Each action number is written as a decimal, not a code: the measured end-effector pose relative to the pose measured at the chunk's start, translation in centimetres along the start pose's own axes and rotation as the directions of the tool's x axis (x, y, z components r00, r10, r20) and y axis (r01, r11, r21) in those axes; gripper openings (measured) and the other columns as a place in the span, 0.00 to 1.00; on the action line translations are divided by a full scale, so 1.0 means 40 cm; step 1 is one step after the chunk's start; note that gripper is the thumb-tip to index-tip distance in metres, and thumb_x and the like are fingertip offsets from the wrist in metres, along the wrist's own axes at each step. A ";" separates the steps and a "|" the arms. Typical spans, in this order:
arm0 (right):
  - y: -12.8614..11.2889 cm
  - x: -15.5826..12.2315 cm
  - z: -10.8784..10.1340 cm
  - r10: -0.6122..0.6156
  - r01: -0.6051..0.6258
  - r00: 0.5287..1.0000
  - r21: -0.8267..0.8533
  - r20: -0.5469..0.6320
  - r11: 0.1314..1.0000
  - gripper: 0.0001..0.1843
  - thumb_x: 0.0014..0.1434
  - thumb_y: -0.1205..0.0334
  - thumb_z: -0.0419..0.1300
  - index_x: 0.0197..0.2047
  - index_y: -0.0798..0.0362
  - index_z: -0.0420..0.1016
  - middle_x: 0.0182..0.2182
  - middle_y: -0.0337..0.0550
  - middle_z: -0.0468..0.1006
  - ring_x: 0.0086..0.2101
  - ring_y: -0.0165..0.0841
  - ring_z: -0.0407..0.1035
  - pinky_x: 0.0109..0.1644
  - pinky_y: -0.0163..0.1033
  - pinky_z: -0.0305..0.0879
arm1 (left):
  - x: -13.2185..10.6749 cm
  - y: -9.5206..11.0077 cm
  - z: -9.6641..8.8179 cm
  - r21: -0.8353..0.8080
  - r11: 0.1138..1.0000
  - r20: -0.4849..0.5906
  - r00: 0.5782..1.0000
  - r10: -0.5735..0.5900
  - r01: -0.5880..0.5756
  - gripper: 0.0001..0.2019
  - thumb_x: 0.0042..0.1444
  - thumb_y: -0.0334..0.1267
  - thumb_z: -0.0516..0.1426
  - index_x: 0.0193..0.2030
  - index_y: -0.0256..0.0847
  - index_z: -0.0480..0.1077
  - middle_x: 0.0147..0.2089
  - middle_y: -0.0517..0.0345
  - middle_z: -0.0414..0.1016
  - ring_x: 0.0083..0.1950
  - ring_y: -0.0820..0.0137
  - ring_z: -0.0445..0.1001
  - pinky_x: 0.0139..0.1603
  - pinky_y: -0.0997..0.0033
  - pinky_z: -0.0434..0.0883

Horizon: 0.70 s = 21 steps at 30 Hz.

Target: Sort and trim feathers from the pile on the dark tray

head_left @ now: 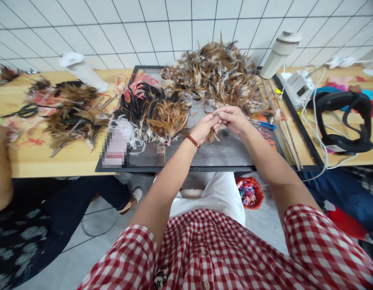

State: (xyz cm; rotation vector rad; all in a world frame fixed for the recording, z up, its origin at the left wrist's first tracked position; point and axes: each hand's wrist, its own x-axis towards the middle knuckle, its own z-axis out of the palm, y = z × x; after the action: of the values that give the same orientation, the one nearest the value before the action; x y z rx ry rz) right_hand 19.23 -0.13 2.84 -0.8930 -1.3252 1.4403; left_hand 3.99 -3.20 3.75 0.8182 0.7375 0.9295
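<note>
My left hand [205, 127], with a beaded bracelet at the wrist, is closed round a small bunch of brown feathers [212, 136] whose tips hang below the fingers. Against its fingertips, my right hand [234, 119] is pinched; what lies between its fingers is hidden. Both hands are over the dark board [186, 159]. Just behind them rises a big heap of brown and grey feathers [216, 76]. To their left lie sorted bundles of brown feathers [168, 117] and black feathers [135, 104]. Blue-handled snips [265, 124] rest right of my right hand.
White ribbon [126, 129] lies at the board's left. Thin sticks [284, 129] run along its right side. A pale bottle [278, 54], white charger [298, 86] with cables and black headset [343, 121] stand to the right. More feather bundles [74, 108] lie left, near another person's arm [1, 169].
</note>
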 end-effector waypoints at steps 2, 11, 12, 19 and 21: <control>0.000 0.002 0.002 -0.005 0.005 0.999 0.007 -0.035 1.000 0.30 0.36 0.39 0.83 0.28 0.54 0.79 0.18 0.36 0.72 0.21 0.25 0.64 0.24 0.32 0.56 | -0.002 0.001 -0.001 -0.002 1.000 0.029 1.000 -0.002 0.002 0.13 0.69 0.32 0.60 0.31 0.38 0.67 0.23 0.69 0.61 0.21 0.82 0.61 0.27 0.80 0.64; 0.024 0.010 0.017 -0.015 0.013 0.988 -0.014 -0.153 1.000 0.32 0.37 0.35 0.82 0.28 0.51 0.75 0.19 0.32 0.69 0.19 0.26 0.64 0.22 0.34 0.61 | 0.005 -0.001 -0.009 -0.022 0.999 0.045 0.998 -0.049 0.050 0.14 0.70 0.42 0.58 0.33 0.39 0.69 0.23 0.64 0.67 0.23 0.77 0.67 0.28 0.78 0.67; 0.025 0.012 0.023 -0.032 0.028 0.984 -0.024 -0.176 0.999 0.32 0.38 0.35 0.82 0.27 0.51 0.75 0.19 0.32 0.69 0.21 0.26 0.64 0.23 0.33 0.61 | 0.006 -0.003 -0.009 -0.016 0.999 0.018 0.999 -0.043 0.043 0.14 0.70 0.43 0.60 0.33 0.39 0.69 0.22 0.66 0.65 0.22 0.78 0.65 0.27 0.79 0.66; -0.003 0.014 0.044 -0.067 0.067 0.948 -0.012 -0.312 0.998 0.30 0.53 0.29 0.72 0.39 0.48 0.79 0.28 0.34 0.73 0.24 0.24 0.60 0.28 0.34 0.59 | 0.010 -0.007 -0.013 -0.003 1.000 -0.085 0.996 0.025 -0.025 0.16 0.72 0.37 0.58 0.30 0.38 0.67 0.19 0.71 0.54 0.19 0.83 0.54 0.25 0.83 0.59; -0.013 0.009 0.038 -0.063 0.055 0.958 -0.035 -0.279 0.998 0.30 0.54 0.29 0.71 0.42 0.48 0.80 0.28 0.33 0.71 0.23 0.24 0.58 0.28 0.34 0.57 | 0.010 -0.005 -0.012 -0.013 1.000 -0.092 0.996 0.023 -0.024 0.16 0.71 0.37 0.59 0.30 0.38 0.67 0.19 0.71 0.53 0.19 0.83 0.53 0.24 0.83 0.59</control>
State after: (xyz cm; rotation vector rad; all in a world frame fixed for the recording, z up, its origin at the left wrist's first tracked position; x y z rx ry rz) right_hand 17.78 -0.23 3.59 -1.0257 -1.1505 1.2018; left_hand 3.85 -2.78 3.28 0.7772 0.8015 0.9971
